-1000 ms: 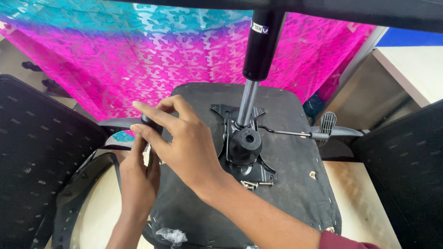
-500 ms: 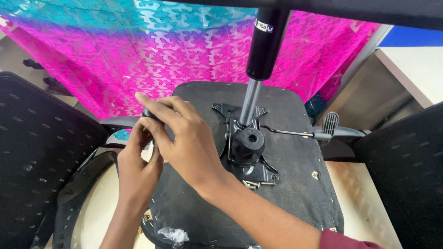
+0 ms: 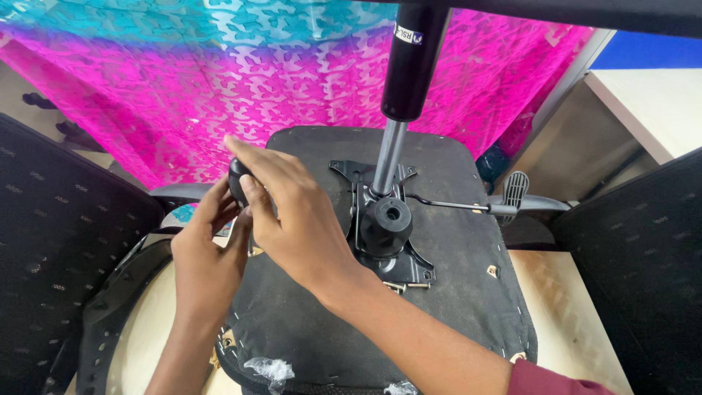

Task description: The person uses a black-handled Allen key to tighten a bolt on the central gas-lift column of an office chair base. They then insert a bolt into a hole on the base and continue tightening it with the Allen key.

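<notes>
An upturned office chair seat [image 3: 453,292] lies bottom-up in front of me, black fabric with a metal mechanism plate [image 3: 384,230] bolted at its middle. A gas lift cylinder [image 3: 409,66] rises from the plate. My right hand [image 3: 292,212] grips a small black tool handle [image 3: 238,179] at the seat's left edge. My left hand [image 3: 208,252] is cupped just under it, fingers touching the same spot. What the tool bears on is hidden by my hands. A lever with a grey paddle [image 3: 514,192] sticks out to the right.
Black mesh chair backs stand at left [image 3: 58,241] and right [image 3: 643,249]. A pink and teal patterned cloth [image 3: 219,80] hangs behind. A loose bolt [image 3: 409,287] lies on the seat below the plate. A pale wooden tabletop [image 3: 556,300] lies under the seat.
Both hands have stayed at the seat's left edge. The right hand has turned slightly on the black handle and the left hand has risen closer to it.
</notes>
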